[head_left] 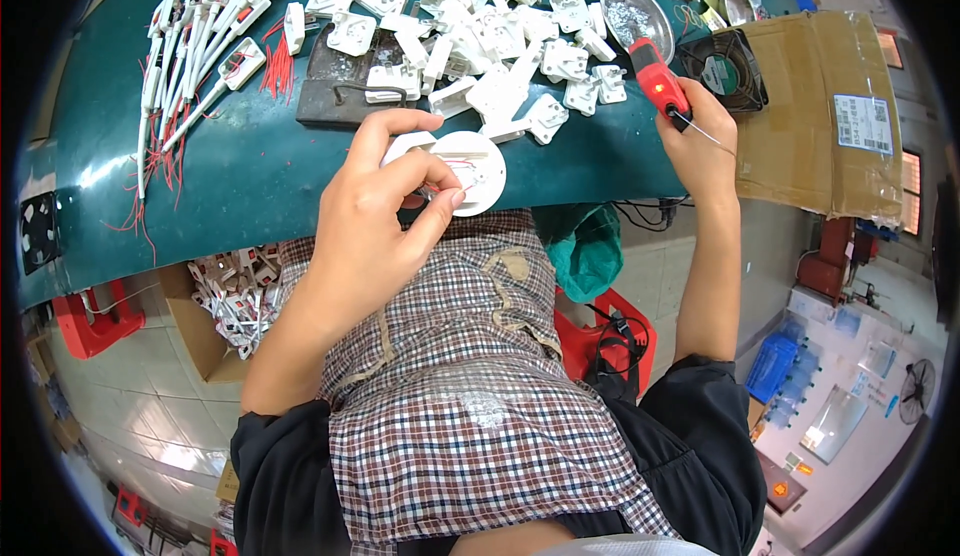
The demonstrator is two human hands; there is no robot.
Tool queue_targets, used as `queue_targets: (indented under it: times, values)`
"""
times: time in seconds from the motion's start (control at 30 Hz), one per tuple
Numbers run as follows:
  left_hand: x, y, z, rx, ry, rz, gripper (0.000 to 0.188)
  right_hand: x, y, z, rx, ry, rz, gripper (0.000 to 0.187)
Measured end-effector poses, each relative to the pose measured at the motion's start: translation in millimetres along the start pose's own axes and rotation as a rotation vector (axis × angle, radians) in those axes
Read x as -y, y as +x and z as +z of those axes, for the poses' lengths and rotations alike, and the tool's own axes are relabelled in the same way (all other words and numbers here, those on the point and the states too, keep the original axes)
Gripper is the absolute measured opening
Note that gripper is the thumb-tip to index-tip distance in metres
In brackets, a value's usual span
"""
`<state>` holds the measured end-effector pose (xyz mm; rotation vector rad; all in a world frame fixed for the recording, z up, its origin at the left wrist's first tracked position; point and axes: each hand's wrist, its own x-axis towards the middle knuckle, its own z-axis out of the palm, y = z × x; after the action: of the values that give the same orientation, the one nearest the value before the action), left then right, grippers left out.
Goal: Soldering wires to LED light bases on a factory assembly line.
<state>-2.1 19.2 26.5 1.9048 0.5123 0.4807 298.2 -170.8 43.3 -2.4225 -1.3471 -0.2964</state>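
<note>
My left hand (370,206) is closed at the near table edge. It grips a round white plastic housing (485,171) with thin red wires and metal strips inside; thumb and forefinger pinch at its lower side. Further right, my right hand (700,136) is wrapped round a red-and-black hand-held power tool (655,81) with a lit red light. A thin, wire-like line runs past that hand's fingers. The tool is raised beside a metal bowl (637,16) of small silvery pieces, apart from the housing. Beyond my left hand lies a dark metal block (325,101) with a handle.
White plastic plug parts (500,36) are heaped across the green table (240,186). White wired sticks (195,56) and red wires (278,71) lie left. A black fan (722,68) and cardboard (800,106) stand right. Below are a box of parts (205,341) and a green bag (585,256).
</note>
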Motion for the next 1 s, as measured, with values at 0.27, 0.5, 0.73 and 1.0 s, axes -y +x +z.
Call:
queue_targets:
  times: [0.27,0.5,0.73,1.0]
  values:
    - [-0.5,0.3,0.0,0.006,-0.020,-0.011,0.009,-0.8,-4.5,-24.4,-0.102,1.097,0.686,0.023]
    - [0.0,-1.7,-0.9,0.024,0.010,0.002,0.007,-49.6,-24.2,-20.1,0.014,1.781,0.823,0.026]
    - [3.5,-1.2,4.2,-0.036,0.059,0.074,0.016,-46.8,-25.4,-9.8,-0.050,1.757,0.993,0.026]
    - [-1.7,3.1,2.7,-0.062,0.063,0.118,0.037,35.2,-41.2,-29.5,-0.223,1.252,0.771,0.034]
